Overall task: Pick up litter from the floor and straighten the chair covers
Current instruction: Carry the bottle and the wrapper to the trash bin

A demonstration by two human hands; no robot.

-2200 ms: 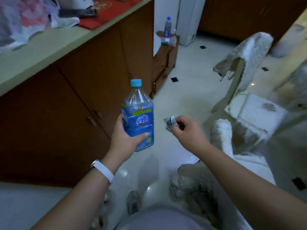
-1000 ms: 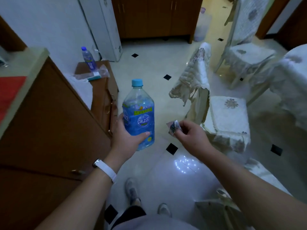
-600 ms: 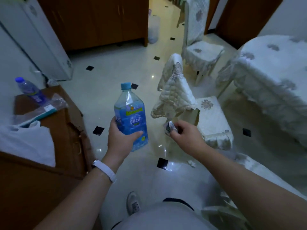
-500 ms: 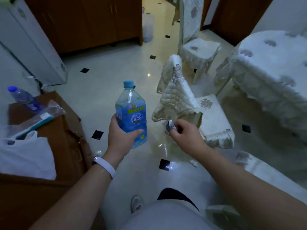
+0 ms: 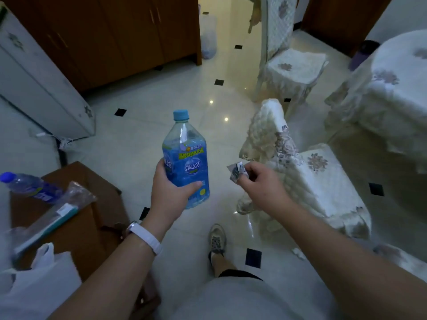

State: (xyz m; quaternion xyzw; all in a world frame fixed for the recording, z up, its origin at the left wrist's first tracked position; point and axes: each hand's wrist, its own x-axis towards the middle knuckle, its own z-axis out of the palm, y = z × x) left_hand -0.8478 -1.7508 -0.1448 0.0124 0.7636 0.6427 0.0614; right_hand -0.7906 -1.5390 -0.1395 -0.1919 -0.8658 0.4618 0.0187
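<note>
Litter sits in both my grips. My left grip (image 5: 172, 195) is clamped round the lower half of a blue bottle (image 5: 186, 158), upright and capped, at the centre of view. At 3 o'clock from it my right grip (image 5: 262, 184) pinches a small crumpled wrapper (image 5: 236, 172). Just behind that grip, toward 2 o'clock, a rumpled chair cover (image 5: 269, 132) sags askew over its chair back. A second bottle (image 5: 30, 187) sits on a brown cabinet (image 5: 97, 227) at 8 o'clock.

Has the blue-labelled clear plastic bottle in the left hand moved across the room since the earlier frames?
Yes. The blue-labelled plastic bottle, gripped by the left hand, has travelled forward: the low brown cabinet, earlier far ahead, now sits beside it.
</note>
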